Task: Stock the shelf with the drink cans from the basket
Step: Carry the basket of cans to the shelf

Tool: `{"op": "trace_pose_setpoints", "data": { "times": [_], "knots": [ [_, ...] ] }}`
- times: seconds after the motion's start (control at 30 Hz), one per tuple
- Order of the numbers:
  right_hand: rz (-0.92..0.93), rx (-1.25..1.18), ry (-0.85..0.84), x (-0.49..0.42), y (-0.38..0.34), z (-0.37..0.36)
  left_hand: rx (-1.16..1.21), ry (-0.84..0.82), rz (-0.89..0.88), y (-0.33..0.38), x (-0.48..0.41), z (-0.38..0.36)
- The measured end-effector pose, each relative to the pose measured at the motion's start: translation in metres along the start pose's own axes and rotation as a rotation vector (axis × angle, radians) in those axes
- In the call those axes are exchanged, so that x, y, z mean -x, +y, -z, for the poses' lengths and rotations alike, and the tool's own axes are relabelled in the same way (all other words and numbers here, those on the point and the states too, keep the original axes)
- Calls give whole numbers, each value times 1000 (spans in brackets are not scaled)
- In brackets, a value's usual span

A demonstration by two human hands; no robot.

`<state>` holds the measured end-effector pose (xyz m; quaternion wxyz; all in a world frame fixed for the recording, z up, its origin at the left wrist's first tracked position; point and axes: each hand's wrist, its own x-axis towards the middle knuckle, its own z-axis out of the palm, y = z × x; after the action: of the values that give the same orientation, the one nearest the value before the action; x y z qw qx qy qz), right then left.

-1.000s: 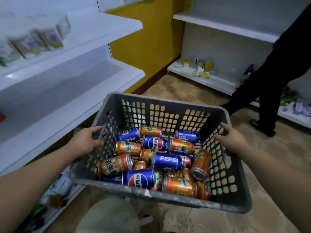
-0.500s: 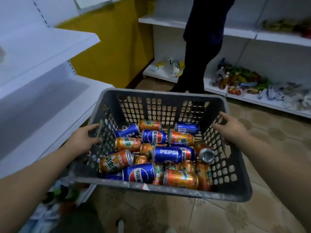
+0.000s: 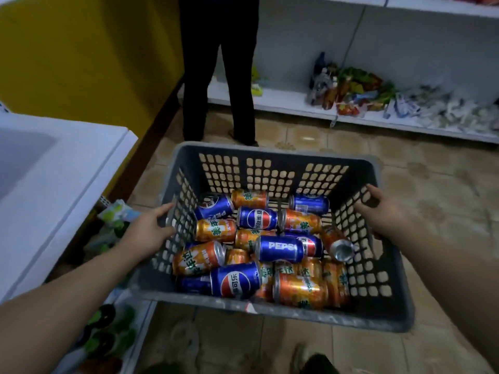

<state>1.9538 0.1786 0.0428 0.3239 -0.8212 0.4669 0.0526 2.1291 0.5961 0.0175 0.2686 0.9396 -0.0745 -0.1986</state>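
I carry a grey perforated plastic basket (image 3: 272, 157) in front of me, above the tiled floor. My left hand (image 3: 149, 230) grips its left wall and my right hand (image 3: 383, 211) grips its right wall. Inside lie several drink cans on their sides, mixed together: blue Pepsi cans (image 3: 279, 248) and orange cans (image 3: 299, 291). One orange can (image 3: 337, 242) leans against the right wall with its silver end showing. A white shelf (image 3: 62, 171) stands to my left, its board bare.
A person in dark trousers (image 3: 216, 68) stands just beyond the basket. A low white shelf (image 3: 291, 102) with snack packets (image 3: 353, 90) runs along the far right wall. Green packets (image 3: 108, 327) fill the bottom left shelf. A yellow wall (image 3: 89, 55) is at left.
My view has swung right and down: the left shelf slid toward the frame edge and the person now stands straight ahead. Both hands keep their grip on the basket; a few cans rolled a little.
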Motion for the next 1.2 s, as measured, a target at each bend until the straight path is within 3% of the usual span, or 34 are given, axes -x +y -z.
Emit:
{"op": "trace_pose_setpoints", "data": {
  "times": [0.37,0.73,1.2],
  "knots": [
    [-1,-66,18,-139,20,-157,-15,9,46,-81,-153,-102],
    [23,-89,47,-233,45,-257,143,59,57,-146,-261,-189],
    [-31,-141,44,-273,27,-269,212,53,86,-137,-313,-190]
  ]
}}
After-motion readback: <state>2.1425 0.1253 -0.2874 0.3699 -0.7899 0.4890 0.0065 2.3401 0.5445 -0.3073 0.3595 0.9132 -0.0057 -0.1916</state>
